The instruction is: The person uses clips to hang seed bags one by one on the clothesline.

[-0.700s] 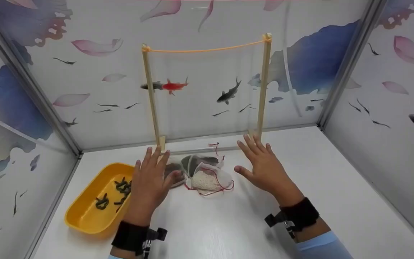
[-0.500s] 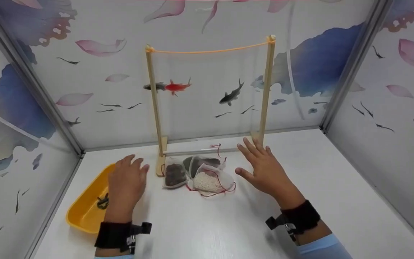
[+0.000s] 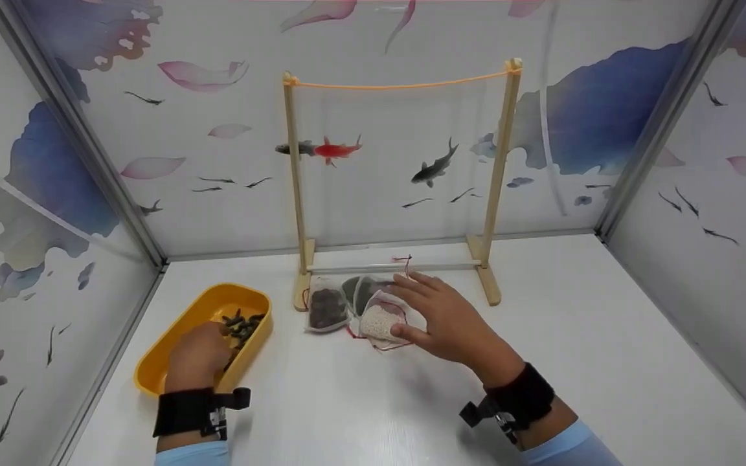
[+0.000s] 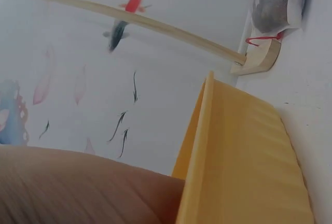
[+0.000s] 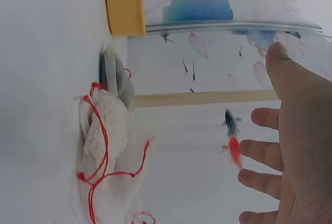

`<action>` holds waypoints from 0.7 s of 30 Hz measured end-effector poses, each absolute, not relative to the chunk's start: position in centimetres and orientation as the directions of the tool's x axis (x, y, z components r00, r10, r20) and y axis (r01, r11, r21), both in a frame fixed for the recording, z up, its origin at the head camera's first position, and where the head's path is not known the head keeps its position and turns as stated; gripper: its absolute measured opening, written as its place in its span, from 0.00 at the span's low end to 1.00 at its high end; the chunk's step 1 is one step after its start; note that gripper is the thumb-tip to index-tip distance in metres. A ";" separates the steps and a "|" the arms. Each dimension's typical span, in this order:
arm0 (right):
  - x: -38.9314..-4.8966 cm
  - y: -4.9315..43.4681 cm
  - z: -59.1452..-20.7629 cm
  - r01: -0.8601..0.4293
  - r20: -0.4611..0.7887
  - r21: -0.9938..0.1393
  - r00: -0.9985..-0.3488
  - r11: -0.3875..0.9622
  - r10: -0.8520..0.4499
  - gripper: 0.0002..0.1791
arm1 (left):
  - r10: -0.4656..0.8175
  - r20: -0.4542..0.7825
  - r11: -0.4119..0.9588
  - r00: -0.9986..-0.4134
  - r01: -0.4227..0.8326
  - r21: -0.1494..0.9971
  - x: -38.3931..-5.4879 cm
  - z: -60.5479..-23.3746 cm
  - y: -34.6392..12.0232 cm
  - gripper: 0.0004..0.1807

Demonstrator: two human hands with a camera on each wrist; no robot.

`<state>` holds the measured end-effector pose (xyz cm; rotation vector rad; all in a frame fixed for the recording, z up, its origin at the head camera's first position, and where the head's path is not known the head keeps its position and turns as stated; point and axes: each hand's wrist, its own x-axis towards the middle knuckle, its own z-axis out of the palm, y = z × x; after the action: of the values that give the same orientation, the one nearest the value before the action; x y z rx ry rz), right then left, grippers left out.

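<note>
My left hand (image 3: 199, 357) reaches down into a yellow plastic basin (image 3: 153, 369), beside small dark green, twisted-looking pieces (image 3: 241, 325). In the left wrist view, the basin wall (image 4: 244, 151) hides its fingertips, so I cannot tell whether they grip anything. My right hand (image 3: 445, 317) is held with fingers spread over several drawstring mesh bags and holds nothing. One bag, with white grains (image 3: 381, 321) and red cords (image 5: 104, 136), lies nearest its thumb. Left of that is a bag of dark brown lumps (image 3: 327, 309); a dark-filled bag (image 3: 361, 291) lies behind, partly covered.
Behind the bags stands a wooden frame with a left post (image 3: 296, 175), a right post (image 3: 501, 155) and an orange cord (image 3: 399, 87) strung between their tops. A pale rod (image 3: 392, 266) joins the feet. Printed walls (image 3: 386, 194) enclose the white table (image 3: 360, 401).
My left hand has moved left and down from beside the bags into the basin, its fingers no longer stretched out. The right hand has shifted slightly left, over the bags.
</note>
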<state>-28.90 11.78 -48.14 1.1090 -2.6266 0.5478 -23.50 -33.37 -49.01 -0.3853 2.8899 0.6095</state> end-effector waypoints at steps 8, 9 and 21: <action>-27.8 10.3 -49.0 -0.811 0.304 -0.219 -0.585 0.543 -0.752 0.41 | -0.191 -0.175 0.916 -0.966 -0.240 0.322 -23.8 -49.6 -33.0 0.06; -27.7 10.3 -49.1 -0.815 0.303 -0.213 -0.579 0.539 -0.757 0.41 | -0.192 -0.175 0.915 -0.966 -0.240 0.324 -23.9 -49.6 -32.9 0.05; -27.7 10.7 -49.0 -0.793 0.297 -0.239 -0.609 0.560 -0.735 0.39 | -0.189 -0.086 0.905 -0.978 -0.208 0.371 -23.7 -49.0 -33.0 0.10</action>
<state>-27.73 10.69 -48.98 1.2980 -2.6273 0.5263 -23.68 -33.03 -49.01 -0.3147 3.0194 0.5968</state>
